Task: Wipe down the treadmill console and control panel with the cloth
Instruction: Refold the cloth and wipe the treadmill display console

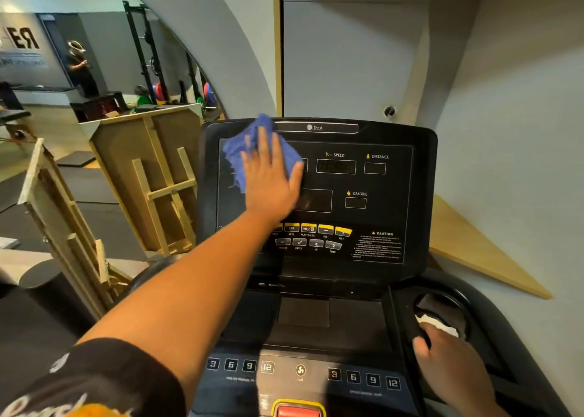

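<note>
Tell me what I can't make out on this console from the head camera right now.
- Upper-left of the display panel: hidden under the blue cloth and left hand.
- Leftmost yellow button: behind the left wrist.
- CAUTION text: too small and blurred.
- SPEED window: dark, nothing legible.
- Red stop button: cut off by the bottom edge.
- White item in the right cup holder: partly covered by the right hand, unidentifiable.
</note>
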Demonstrator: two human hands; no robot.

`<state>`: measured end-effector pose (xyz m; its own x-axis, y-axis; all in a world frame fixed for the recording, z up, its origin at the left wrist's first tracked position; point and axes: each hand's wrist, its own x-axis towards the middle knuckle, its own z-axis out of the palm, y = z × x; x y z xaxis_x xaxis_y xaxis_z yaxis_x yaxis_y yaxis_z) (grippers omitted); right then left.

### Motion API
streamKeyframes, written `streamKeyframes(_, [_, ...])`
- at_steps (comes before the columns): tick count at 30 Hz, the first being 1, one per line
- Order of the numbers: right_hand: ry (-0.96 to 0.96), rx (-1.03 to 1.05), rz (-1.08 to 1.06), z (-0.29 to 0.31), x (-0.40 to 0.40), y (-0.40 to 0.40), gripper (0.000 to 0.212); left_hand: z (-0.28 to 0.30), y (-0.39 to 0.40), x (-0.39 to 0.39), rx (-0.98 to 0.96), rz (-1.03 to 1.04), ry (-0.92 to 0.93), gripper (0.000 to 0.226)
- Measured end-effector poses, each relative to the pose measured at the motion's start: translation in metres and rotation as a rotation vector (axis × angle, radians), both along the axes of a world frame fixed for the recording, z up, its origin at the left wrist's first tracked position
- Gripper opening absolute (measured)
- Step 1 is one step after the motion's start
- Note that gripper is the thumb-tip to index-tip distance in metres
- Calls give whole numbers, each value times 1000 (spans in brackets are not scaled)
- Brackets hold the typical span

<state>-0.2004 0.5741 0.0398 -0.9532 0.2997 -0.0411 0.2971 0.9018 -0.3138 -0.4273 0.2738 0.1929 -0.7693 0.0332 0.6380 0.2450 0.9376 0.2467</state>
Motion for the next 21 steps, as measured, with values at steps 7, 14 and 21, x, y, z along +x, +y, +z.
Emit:
streamKeyframes(7, [23, 13, -4, 1, -2, -1, 46, -68, 11, 42, -460, -363, 22, 76])
streamKeyframes(14, [131, 109, -8, -3, 5, -2, 40, -51, -37, 26, -291, -158, 28, 90])
streamKeyframes(21, [96, 125, 8, -2, 4, 0, 42, -56, 42, 50, -267, -284, -29, 105])
